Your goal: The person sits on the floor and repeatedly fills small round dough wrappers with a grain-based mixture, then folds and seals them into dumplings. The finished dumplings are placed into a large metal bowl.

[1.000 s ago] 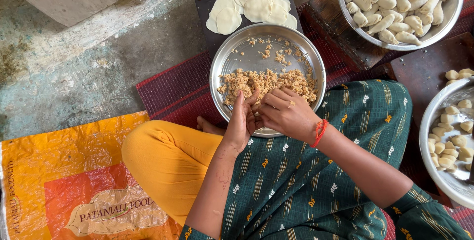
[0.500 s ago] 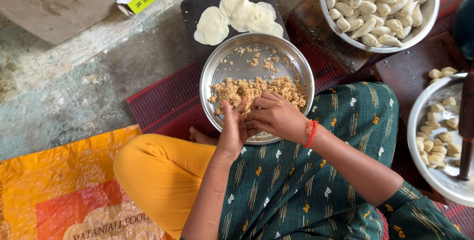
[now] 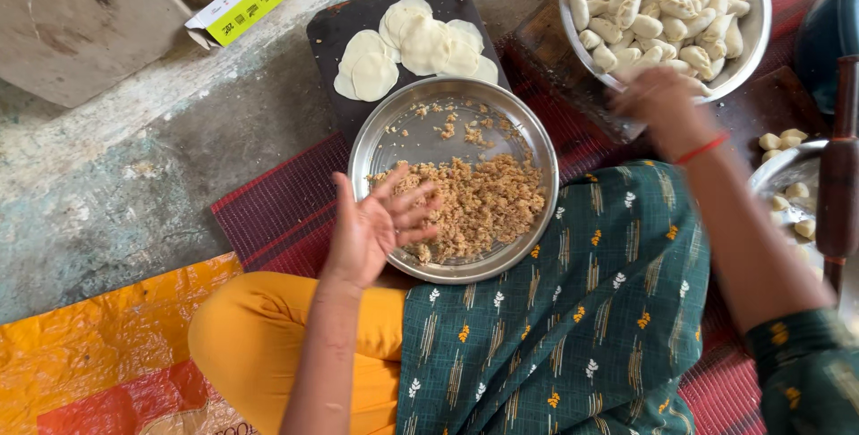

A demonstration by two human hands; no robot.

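Left hand (image 3: 376,225): palm up, fingers spread wide, holding nothing; hovers over the near rim of the steel plate (image 3: 385,144).
Filling (image 3: 474,207): loose crumbly heap in the plate's near half. Risk: crumbs stuck to the fingers drop onto the red mat (image 3: 277,211).
Right hand (image 3: 658,95): blurred at the rim of the bowl of shaped dumplings (image 3: 667,5); grip cannot be determined. Risk: knocking the rim may tip pieces out.
Dough discs (image 3: 416,46): overlapping on the dark board (image 3: 335,28). Risk: stacked discs may stick together.
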